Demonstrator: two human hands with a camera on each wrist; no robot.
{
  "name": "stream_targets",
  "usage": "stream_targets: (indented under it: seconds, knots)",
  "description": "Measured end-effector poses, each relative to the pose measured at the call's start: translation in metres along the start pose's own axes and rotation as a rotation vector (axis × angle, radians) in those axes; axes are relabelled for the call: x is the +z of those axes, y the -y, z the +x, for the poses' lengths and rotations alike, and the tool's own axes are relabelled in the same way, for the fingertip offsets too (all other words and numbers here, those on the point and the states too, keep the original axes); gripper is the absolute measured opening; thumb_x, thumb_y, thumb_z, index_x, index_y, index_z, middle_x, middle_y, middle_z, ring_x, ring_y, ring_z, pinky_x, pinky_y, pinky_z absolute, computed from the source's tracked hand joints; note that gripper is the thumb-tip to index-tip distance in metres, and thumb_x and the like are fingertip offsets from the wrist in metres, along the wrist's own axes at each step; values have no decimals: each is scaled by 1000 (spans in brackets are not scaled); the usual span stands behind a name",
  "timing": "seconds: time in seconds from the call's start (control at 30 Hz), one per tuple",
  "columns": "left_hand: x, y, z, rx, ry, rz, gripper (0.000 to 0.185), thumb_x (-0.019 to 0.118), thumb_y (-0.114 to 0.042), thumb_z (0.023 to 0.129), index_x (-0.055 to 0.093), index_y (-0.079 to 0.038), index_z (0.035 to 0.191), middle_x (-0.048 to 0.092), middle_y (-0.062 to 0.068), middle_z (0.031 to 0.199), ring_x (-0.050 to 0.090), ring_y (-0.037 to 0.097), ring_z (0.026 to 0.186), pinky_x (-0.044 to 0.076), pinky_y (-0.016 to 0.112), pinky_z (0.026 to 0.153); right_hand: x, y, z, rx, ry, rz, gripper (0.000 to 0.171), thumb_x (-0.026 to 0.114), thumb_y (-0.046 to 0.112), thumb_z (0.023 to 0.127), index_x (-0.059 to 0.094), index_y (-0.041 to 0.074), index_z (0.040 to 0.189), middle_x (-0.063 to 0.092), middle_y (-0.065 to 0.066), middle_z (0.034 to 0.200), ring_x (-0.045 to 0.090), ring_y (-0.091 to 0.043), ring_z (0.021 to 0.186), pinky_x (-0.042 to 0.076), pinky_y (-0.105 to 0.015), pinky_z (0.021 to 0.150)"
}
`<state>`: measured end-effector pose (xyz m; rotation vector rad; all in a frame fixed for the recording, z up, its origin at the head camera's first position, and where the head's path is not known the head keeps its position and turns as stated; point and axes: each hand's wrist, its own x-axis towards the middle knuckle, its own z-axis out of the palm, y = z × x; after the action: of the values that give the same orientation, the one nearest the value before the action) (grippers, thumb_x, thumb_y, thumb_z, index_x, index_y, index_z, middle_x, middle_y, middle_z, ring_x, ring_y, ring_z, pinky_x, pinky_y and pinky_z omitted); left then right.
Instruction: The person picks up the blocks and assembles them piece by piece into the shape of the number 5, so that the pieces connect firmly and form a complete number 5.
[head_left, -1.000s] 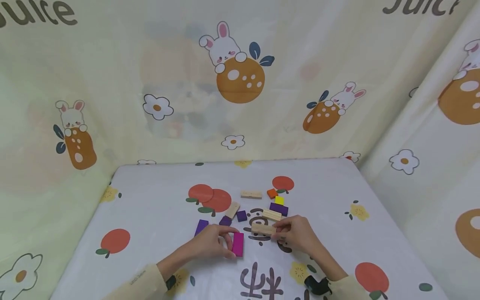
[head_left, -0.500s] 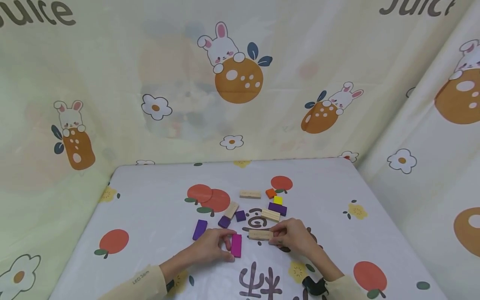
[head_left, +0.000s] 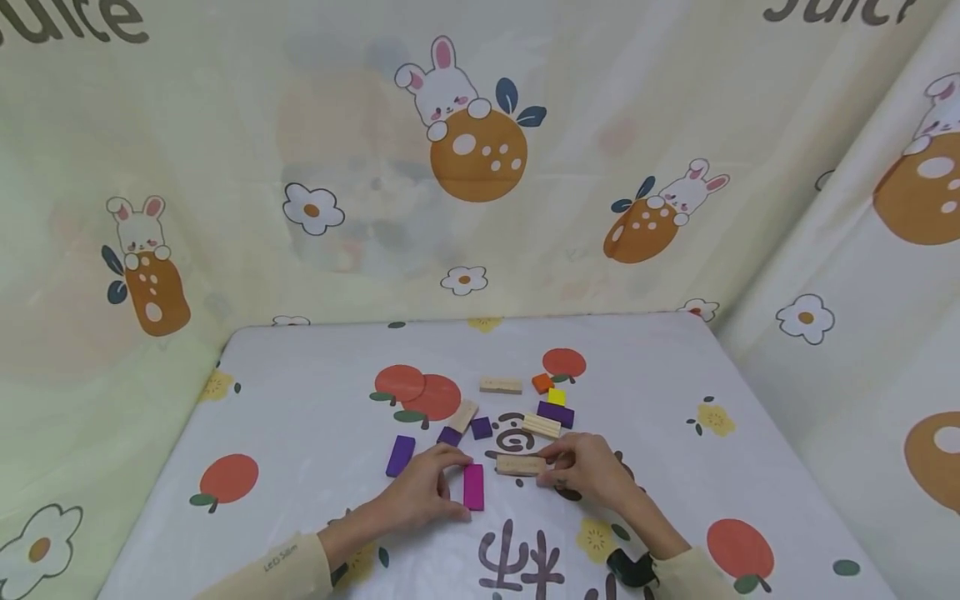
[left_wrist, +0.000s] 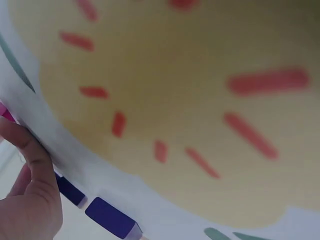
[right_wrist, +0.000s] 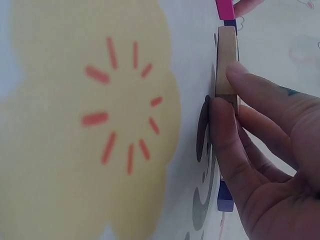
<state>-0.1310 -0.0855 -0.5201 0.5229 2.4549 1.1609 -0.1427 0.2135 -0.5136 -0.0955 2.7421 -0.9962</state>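
On the table, my left hand (head_left: 426, 490) holds an upright-lying pink block (head_left: 473, 487) between thumb and fingers, its fingertips at the block's far and near ends. To the right, my right hand (head_left: 587, 471) pinches the right end of a plain wooden block (head_left: 521, 465), which lies crosswise. In the right wrist view, thumb and finger grip this wooden block (right_wrist: 226, 60) from both sides, and the pink block (right_wrist: 225, 9) shows just beyond it. The left wrist view catches only a corner of the pink block (left_wrist: 6, 113) past the fingers.
Behind the hands lie a purple block (head_left: 401, 456), a small purple cube (head_left: 482, 428), wooden blocks (head_left: 542, 426) (head_left: 501, 386), a long purple block (head_left: 556, 414), a yellow block (head_left: 557, 397) and an orange block (head_left: 543, 383). A patterned cloth covers the table (head_left: 315, 358).
My right hand has brought the wooden block slightly left and nearer, turning it level beside the pink block. My left hand stays at the pink block with little movement.
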Motion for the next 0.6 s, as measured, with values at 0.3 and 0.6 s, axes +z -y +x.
stream_targets:
  seconds: [0.3, 0.6]
  knots:
    - [1, 1, 2, 24, -19, 16, 66, 94, -19, 81, 68, -11, 141, 64, 6, 134, 57, 7, 72, 49, 17, 65, 1, 1, 1, -56, -19, -15, 25, 94, 18, 79, 85, 17, 102, 69, 6, 83, 56, -10, 74, 46, -19, 61]
    - [3, -4, 9, 28, -49, 62, 66, 94, -20, 80, 69, -12, 140, 65, 7, 136, 57, 5, 72, 51, 17, 66, 5, 4, 6, -124, 2, -32, 26, 93, 19, 80, 85, 15, 104, 72, 6, 86, 57, -9, 76, 48, -18, 66]
